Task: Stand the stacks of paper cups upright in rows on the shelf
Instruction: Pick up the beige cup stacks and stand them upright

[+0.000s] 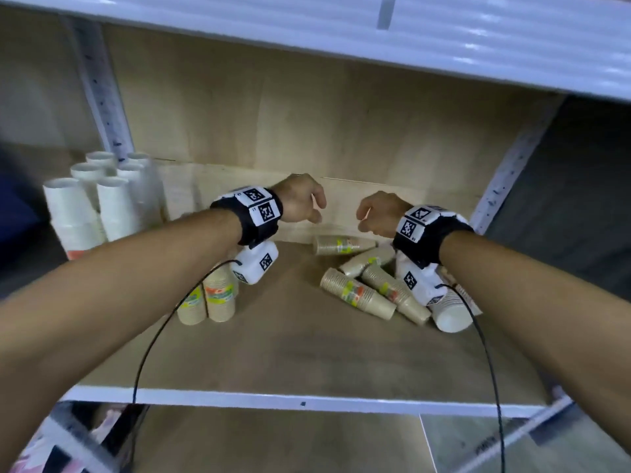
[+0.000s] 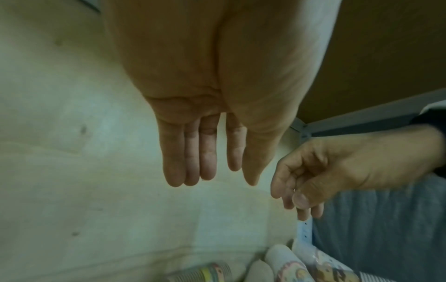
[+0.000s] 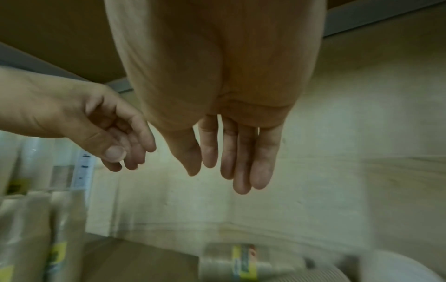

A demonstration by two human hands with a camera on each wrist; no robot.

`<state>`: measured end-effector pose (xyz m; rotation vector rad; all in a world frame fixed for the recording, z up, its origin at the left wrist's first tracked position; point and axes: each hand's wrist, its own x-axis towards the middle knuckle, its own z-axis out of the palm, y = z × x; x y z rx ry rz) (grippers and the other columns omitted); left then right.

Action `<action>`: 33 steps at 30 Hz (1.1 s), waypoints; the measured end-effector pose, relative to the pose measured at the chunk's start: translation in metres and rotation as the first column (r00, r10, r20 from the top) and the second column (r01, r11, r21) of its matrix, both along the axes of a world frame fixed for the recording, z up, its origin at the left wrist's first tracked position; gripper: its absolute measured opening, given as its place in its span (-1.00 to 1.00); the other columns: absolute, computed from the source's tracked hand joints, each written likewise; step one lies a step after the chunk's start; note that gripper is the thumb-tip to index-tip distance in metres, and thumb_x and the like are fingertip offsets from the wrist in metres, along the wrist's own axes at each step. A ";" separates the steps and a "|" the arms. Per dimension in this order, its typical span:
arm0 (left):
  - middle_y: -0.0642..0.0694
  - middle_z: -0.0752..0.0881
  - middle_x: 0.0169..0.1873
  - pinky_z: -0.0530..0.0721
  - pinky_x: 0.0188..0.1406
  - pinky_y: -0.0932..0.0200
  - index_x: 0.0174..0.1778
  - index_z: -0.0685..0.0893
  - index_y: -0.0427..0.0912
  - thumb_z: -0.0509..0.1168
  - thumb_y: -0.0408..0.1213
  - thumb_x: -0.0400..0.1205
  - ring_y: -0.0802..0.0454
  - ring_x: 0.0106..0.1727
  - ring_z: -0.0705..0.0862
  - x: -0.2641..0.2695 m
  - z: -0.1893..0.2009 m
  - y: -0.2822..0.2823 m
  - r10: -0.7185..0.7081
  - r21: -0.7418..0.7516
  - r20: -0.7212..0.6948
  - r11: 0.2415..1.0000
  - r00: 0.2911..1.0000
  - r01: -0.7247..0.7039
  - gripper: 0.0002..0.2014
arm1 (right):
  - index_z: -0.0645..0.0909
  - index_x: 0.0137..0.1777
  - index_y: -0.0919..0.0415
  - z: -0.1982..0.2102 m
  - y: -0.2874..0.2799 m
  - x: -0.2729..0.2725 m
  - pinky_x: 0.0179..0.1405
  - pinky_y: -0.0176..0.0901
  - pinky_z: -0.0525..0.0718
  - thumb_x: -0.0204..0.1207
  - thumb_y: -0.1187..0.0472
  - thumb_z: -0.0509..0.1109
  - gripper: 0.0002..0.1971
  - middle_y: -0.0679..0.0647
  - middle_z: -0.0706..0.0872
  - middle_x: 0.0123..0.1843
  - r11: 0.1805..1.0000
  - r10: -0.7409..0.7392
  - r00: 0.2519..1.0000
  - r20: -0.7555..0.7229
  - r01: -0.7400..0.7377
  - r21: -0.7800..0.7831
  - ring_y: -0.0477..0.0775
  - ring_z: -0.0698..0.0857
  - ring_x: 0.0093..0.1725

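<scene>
Several white cup stacks (image 1: 106, 203) stand upright at the shelf's back left. Two beige cup stacks (image 1: 218, 295) with green-orange labels stand in front of them, under my left forearm. A pile of beige stacks (image 1: 358, 293) and a white stack (image 1: 450, 314) lies on its side at the right of the wooden shelf (image 1: 290, 349). One beige stack (image 1: 341, 244) lies near the back wall. My left hand (image 1: 304, 201) and right hand (image 1: 375, 213) hover above the shelf, facing each other. Both hold nothing, with fingers (image 2: 205, 158) hanging relaxed; the right hand's fingers (image 3: 241, 162) hang the same way.
A white shelf board (image 1: 375, 32) runs overhead. White perforated uprights (image 1: 102, 97) stand at the back left and right (image 1: 505, 175). Black cables (image 1: 491, 370) hang from both wrist cameras over the white front edge (image 1: 273, 401). The cardboard back wall (image 1: 307, 124) closes the bay.
</scene>
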<state>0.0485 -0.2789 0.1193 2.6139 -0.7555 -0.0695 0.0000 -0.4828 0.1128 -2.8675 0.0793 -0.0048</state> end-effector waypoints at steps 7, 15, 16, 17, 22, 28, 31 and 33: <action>0.00 0.70 -0.02 0.58 -0.18 0.25 0.16 0.73 0.04 0.54 -0.15 0.49 0.04 -0.04 0.68 -0.008 -0.053 -0.066 -0.195 0.075 -0.098 0.976 0.976 0.203 -0.68 | 0.68 0.13 0.02 -0.060 -0.063 -0.035 -0.05 -0.24 0.52 0.40 -0.05 0.56 -0.66 0.01 0.66 0.22 0.988 -0.157 0.976 -0.150 0.154 -0.031 0.08 0.65 0.12; -0.05 0.63 0.21 0.52 -0.01 0.23 0.40 0.61 -0.04 0.53 -0.16 0.53 -0.05 0.23 0.64 -0.016 -0.107 -0.111 -0.325 0.202 -0.144 0.915 0.935 0.350 -0.50 | 0.47 0.50 0.18 -0.115 -0.086 -0.061 0.28 -0.04 0.58 0.45 0.00 0.49 -0.37 0.19 0.58 0.41 0.959 -0.282 0.940 -0.192 0.268 -0.097 0.27 0.58 0.36; -0.06 0.64 0.22 0.51 -0.01 0.23 0.39 0.61 -0.06 0.53 -0.19 0.53 -0.06 0.24 0.64 -0.017 -0.113 -0.114 -0.335 0.214 -0.151 0.907 0.930 0.362 -0.50 | 0.48 0.49 0.18 -0.119 -0.086 -0.064 0.22 -0.07 0.60 0.45 0.02 0.48 -0.38 0.20 0.61 0.36 0.957 -0.288 0.940 -0.182 0.275 -0.092 0.28 0.61 0.33; -0.05 0.67 0.21 0.52 0.00 0.23 0.37 0.62 -0.05 0.52 -0.21 0.53 -0.06 0.25 0.65 -0.016 -0.119 -0.117 -0.342 0.225 -0.157 0.901 0.927 0.370 -0.52 | 0.49 0.50 0.15 -0.125 -0.087 -0.068 0.21 -0.09 0.60 0.46 0.02 0.47 -0.40 0.19 0.63 0.33 0.958 -0.286 0.944 -0.164 0.280 -0.058 0.26 0.62 0.32; 0.13 0.65 0.07 0.49 -0.10 0.24 0.29 0.63 0.16 0.52 -0.12 0.51 0.09 0.08 0.61 -0.023 -0.134 -0.124 -0.370 0.311 -0.154 0.862 0.916 0.400 -0.57 | 0.48 0.52 0.05 -0.150 -0.080 -0.073 0.35 0.06 0.57 0.46 -0.27 0.31 -0.33 0.18 0.64 0.38 0.951 -0.296 0.949 -0.106 0.303 0.066 0.28 0.63 0.34; 0.04 0.68 0.20 0.60 0.16 0.09 0.36 0.60 0.15 0.60 -0.04 0.36 -0.04 0.21 0.64 -0.027 -0.149 -0.132 -0.347 0.360 -0.162 0.851 0.924 0.382 -0.37 | 0.38 0.60 0.04 -0.162 -0.082 -0.076 0.40 0.01 0.54 0.48 -0.07 0.47 -0.31 0.19 0.62 0.42 0.949 -0.291 0.955 -0.063 0.296 0.104 0.28 0.61 0.38; 0.02 0.65 0.22 0.59 0.13 0.09 0.38 0.57 0.13 0.59 -0.04 0.39 -0.06 0.22 0.63 -0.025 -0.149 -0.132 -0.347 0.376 -0.152 0.845 0.925 0.379 -0.38 | 0.35 0.61 0.03 -0.164 -0.085 -0.076 0.40 -0.02 0.52 0.47 -0.01 0.50 -0.28 0.18 0.60 0.44 0.952 -0.290 0.955 -0.063 0.295 0.086 0.26 0.59 0.40; -0.01 0.65 0.24 0.59 0.10 0.10 0.39 0.56 0.12 0.59 -0.04 0.39 -0.06 0.22 0.62 -0.025 -0.149 -0.132 -0.356 0.383 -0.162 0.837 0.920 0.391 -0.37 | 0.33 0.62 0.03 -0.164 -0.086 -0.075 0.41 -0.02 0.51 0.46 0.03 0.52 -0.26 0.18 0.59 0.46 0.953 -0.284 0.956 -0.076 0.290 0.083 0.25 0.58 0.41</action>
